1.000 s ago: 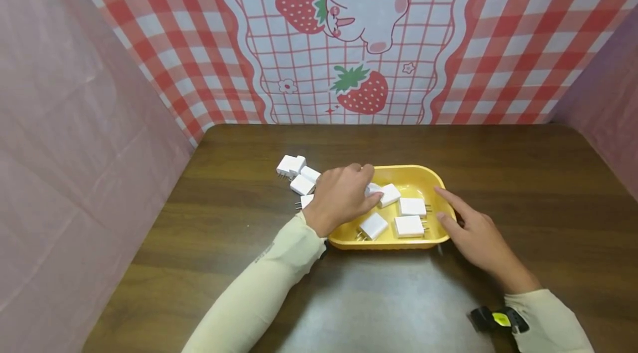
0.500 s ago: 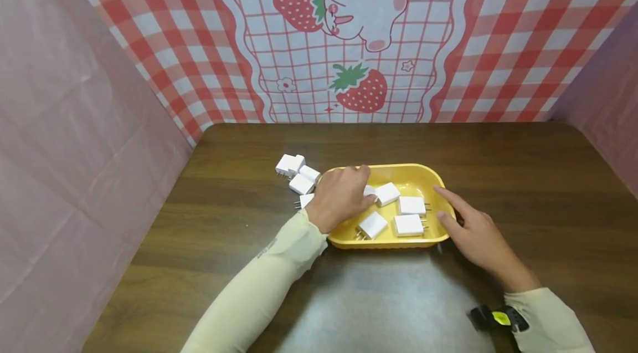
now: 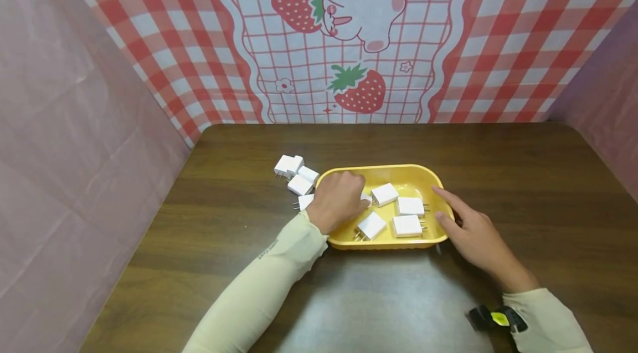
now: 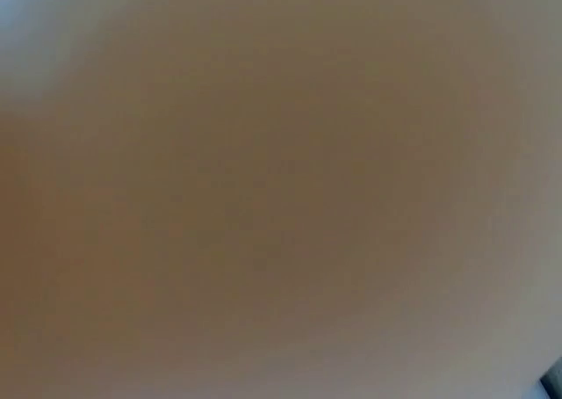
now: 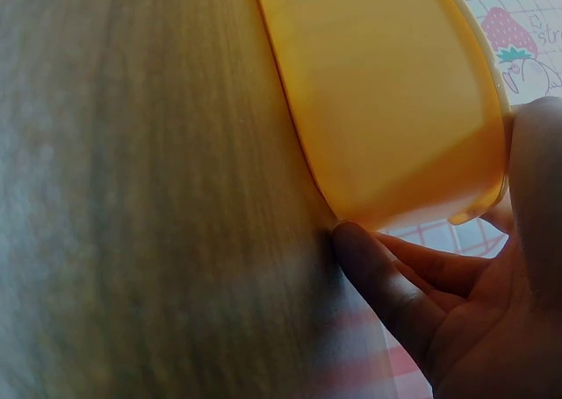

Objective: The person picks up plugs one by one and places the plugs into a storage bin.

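Observation:
My left hand [image 3: 340, 200] reaches over the left end of a yellow tray [image 3: 423, 175], fingers bent down inside it. A white charger plug [image 3: 366, 199] shows between its thumb and fingers, mostly hidden by the hand. Several more white charger plugs lie in the tray, among them one beside the hand [image 3: 384, 194] and one near the front wall [image 3: 371, 225]. At the tray's right end, my right hand [image 3: 476, 234] holds the rim, thumb and forefinger on it; the right wrist view has fingers against the tray's outer wall [image 5: 395, 109]. Blur fills the left wrist view.
Left of the tray, several white charger plugs [image 3: 301, 184] lie in a loose group on the brown wooden table [image 3: 224, 220]. A red-checked cloth [image 3: 538, 37] with strawberries hangs behind the table. Pink cloth [image 3: 75, 148] stands at the left side.
My left hand has drawn slightly left and lower into the tray, with the charger plug at its thumb. The right hand stays at the tray's right end.

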The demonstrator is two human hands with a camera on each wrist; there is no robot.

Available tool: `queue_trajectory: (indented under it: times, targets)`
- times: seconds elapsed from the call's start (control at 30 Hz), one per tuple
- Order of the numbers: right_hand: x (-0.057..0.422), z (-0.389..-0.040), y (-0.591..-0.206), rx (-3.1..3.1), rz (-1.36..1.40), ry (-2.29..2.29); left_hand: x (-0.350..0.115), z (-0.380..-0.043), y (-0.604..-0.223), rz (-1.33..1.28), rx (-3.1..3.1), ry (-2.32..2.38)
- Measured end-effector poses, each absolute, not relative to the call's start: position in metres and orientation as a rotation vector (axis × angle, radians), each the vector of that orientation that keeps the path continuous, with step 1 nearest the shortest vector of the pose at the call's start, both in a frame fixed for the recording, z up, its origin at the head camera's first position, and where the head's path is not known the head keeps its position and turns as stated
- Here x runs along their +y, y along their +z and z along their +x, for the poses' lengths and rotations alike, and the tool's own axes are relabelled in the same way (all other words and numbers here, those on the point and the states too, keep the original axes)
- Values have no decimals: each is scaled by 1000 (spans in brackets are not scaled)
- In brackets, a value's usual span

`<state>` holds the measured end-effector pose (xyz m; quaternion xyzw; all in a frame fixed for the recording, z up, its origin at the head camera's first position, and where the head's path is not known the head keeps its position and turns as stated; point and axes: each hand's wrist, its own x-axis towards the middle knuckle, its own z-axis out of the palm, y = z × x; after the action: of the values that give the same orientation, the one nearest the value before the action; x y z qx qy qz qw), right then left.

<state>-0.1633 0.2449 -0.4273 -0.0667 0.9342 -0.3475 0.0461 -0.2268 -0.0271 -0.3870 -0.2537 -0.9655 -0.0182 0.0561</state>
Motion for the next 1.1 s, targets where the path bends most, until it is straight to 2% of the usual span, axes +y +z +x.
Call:
queue_trajectory:
  times: [0.77, 1.1]
  targets:
    - [245, -162, -428, 2862, -184, -1049, -41, -221, -375, -767, -2777, -158]
    - [245, -163, -427, 2859, -197, -1054, -75, -230, -371, -635, -2629, -252]
